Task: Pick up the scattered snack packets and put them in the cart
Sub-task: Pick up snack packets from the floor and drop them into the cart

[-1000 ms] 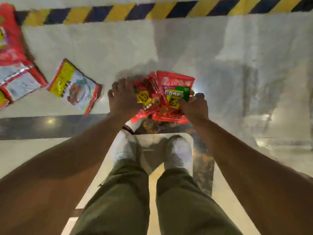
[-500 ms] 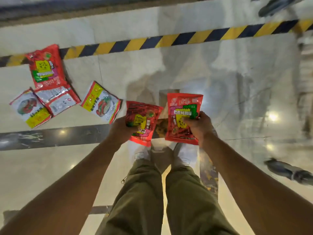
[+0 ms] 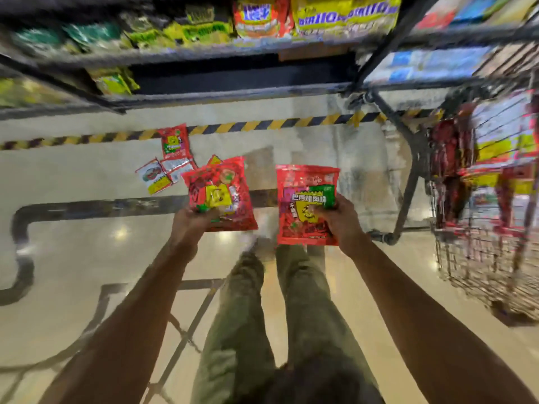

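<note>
Packets in hand: two red snack packets are up in the middle of the frame. The left packet (image 3: 220, 193) is tilted and the right packet (image 3: 306, 205) is straight, with a gap between them.
Left side: the left grip (image 3: 189, 223) is closed on the bottom edge of the left packet, with the fingers curled under it.
Right side: the right grip (image 3: 339, 225) is closed on the right side of the right packet, with the thumb on the front.
On the floor: the floor packets (image 3: 153, 176) lie in a small bunch up and left of the left packet, near the striped tape (image 3: 262, 125). At least four show, and one only peeks out behind the held packet.
Cart: the cart (image 3: 481, 258) is at the right edge of the frame. It is blurry, but the packets in the cart (image 3: 449, 158) show red and yellow.
Shelf: the shelf (image 3: 204, 51) runs along the top, full of bags.
Done so far: some packets look to be in the cart, and two more are picked up.
Left to do: I think these two still need to go right into the cart, and then the bunch on the floor.
Changed: half a second ago the two packets were low, just over the shoes. Now they are higher and wider apart. The floor bunch looks smaller and farther off, and the shelf and cart have come into view.
</note>
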`<state>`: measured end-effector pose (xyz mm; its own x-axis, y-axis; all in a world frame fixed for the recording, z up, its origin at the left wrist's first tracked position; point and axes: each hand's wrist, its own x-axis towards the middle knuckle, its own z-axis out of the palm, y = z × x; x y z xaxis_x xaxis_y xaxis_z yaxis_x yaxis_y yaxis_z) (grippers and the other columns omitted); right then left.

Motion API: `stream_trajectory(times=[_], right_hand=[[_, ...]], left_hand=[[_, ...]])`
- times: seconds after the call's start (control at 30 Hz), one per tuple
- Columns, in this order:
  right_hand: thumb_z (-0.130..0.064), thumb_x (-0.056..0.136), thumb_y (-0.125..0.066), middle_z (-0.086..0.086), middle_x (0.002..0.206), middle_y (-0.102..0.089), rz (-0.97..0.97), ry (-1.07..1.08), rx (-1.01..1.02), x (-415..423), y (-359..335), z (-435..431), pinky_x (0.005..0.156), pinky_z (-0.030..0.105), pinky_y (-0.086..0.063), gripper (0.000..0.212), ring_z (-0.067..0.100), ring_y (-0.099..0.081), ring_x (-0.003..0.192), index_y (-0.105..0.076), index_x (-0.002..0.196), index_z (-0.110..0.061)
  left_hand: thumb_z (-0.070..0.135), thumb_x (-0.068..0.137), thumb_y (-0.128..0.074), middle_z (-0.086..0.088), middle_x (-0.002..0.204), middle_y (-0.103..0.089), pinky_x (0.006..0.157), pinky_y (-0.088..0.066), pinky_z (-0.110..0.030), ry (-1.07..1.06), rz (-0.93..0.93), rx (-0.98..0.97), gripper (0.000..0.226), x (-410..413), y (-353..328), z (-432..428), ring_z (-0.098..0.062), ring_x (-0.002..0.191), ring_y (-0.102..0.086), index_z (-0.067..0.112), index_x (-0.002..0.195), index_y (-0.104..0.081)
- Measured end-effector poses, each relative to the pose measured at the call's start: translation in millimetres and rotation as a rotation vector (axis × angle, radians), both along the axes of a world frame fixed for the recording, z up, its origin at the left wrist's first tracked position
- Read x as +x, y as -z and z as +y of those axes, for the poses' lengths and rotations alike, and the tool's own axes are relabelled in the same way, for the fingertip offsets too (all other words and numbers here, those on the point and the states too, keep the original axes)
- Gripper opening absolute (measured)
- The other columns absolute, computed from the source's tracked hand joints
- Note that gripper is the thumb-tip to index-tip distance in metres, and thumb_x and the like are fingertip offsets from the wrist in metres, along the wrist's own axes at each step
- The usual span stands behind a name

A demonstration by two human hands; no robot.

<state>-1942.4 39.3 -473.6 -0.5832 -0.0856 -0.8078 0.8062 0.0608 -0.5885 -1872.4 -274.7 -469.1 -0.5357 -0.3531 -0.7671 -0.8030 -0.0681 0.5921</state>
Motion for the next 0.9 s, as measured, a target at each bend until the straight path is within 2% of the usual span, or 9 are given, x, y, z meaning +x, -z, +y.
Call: stream_trajectory(times=[0.07, 0.13, 0.23, 0.37, 0.53, 0.63, 0.73, 0.8, 0.9], right_hand=[[-0.003, 0.072, -0.086, 0.001, 0.091, -0.081, 0.045, 0.029, 0.035, 11, -46, 6, 0.071, 0.037, -0.063, 0.038, 0.020, -0.078, 0.080, -0.073, 0.107, -0.009], [-0.021, 0.061, -0.095, 0.008, 0.103, -0.081, 0.091, 0.047, 0.040, 29, -85, 15, 0.084, 0.048, -0.063, 0.051, 0.031, -0.078, 0.095, -0.076, 0.107, -0.015], [-0.010, 0.078, -0.087, 0.011, 0.112, -0.079, 0.176, 0.049, 0.053, 69, -125, 27, 0.091, 0.053, -0.061, 0.039, 0.035, -0.076, 0.103, -0.075, 0.114, -0.019], [-0.001, 0.085, -0.080, 0.011, 0.112, -0.079, 0.246, 0.145, 0.037, 129, -166, 38, 0.086, 0.049, -0.063, 0.040, 0.033, -0.077, 0.100, -0.070, 0.122, -0.013], [0.001, 0.084, -0.080, 0.017, 0.113, -0.078, 0.260, 0.294, 0.059, 207, -202, 53, 0.087, 0.059, -0.061, 0.042, 0.041, -0.075, 0.100, -0.069, 0.123, -0.012], [0.000, 0.083, -0.081, 0.016, 0.111, -0.078, 0.280, 0.379, 0.085, 244, -222, 72, 0.085, 0.055, -0.062, 0.042, 0.043, -0.075, 0.102, -0.069, 0.122, -0.013], [-0.001, 0.084, -0.081, 0.015, 0.111, -0.078, 0.296, 0.485, 0.101, 274, -237, 99, 0.087, 0.057, -0.061, 0.045, 0.042, -0.075, 0.102, -0.069, 0.123, -0.019], [-0.002, 0.083, -0.082, 0.015, 0.112, -0.078, 0.307, 0.552, 0.113, 290, -246, 122, 0.091, 0.062, -0.059, 0.045, 0.041, -0.075, 0.102, -0.069, 0.121, -0.023], [-0.001, 0.084, -0.080, 0.014, 0.111, -0.079, 0.329, 0.644, 0.145, 313, -258, 161, 0.093, 0.062, -0.058, 0.045, 0.040, -0.075, 0.102, -0.068, 0.123, -0.021]], left_hand=[[0.045, 0.054, -0.094, -0.016, 0.113, -0.077, 0.095, -0.059, -0.050, 0.007, 0.068, 0.027, 0.069, 6, -46, 8, -0.035, 0.104, -0.074, 0.011, 0.112, -0.078], [0.046, 0.054, -0.092, -0.012, 0.110, -0.079, 0.096, -0.059, -0.050, 0.009, 0.155, 0.023, 0.067, 15, -83, 13, -0.034, 0.105, -0.074, 0.013, 0.110, -0.079], [0.036, 0.060, -0.093, -0.007, 0.105, -0.080, 0.092, -0.060, -0.045, 0.091, 0.227, 0.050, 0.051, 35, -118, 14, -0.026, 0.096, -0.075, 0.018, 0.106, -0.080], [0.009, 0.080, -0.087, -0.009, 0.109, -0.079, 0.088, -0.061, -0.040, 0.151, 0.292, 0.096, 0.034, 66, -147, 9, -0.026, 0.096, -0.076, 0.017, 0.111, -0.076], [0.008, 0.082, -0.085, -0.005, 0.105, -0.081, 0.082, -0.062, -0.035, 0.220, 0.318, 0.110, 0.035, 100, -179, 12, -0.023, 0.094, -0.078, 0.016, 0.114, -0.075], [0.009, 0.082, -0.085, -0.003, 0.101, -0.081, 0.081, -0.063, -0.038, 0.279, 0.323, 0.120, 0.034, 111, -196, 30, -0.019, 0.086, -0.079, 0.016, 0.113, -0.075], [0.011, 0.083, -0.084, -0.003, 0.099, -0.081, 0.065, -0.060, -0.026, 0.343, 0.341, 0.127, 0.031, 116, -208, 53, -0.018, 0.082, -0.079, 0.015, 0.113, -0.074], [0.009, 0.083, -0.084, -0.005, 0.097, -0.080, 0.059, -0.057, -0.023, 0.358, 0.356, 0.139, 0.030, 118, -212, 71, -0.012, 0.072, -0.077, 0.013, 0.112, -0.074], [0.010, 0.081, -0.086, -0.005, 0.099, -0.081, 0.073, -0.060, -0.032, 0.388, 0.359, 0.164, 0.033, 121, -212, 104, -0.020, 0.082, -0.078, 0.013, 0.113, -0.074]])
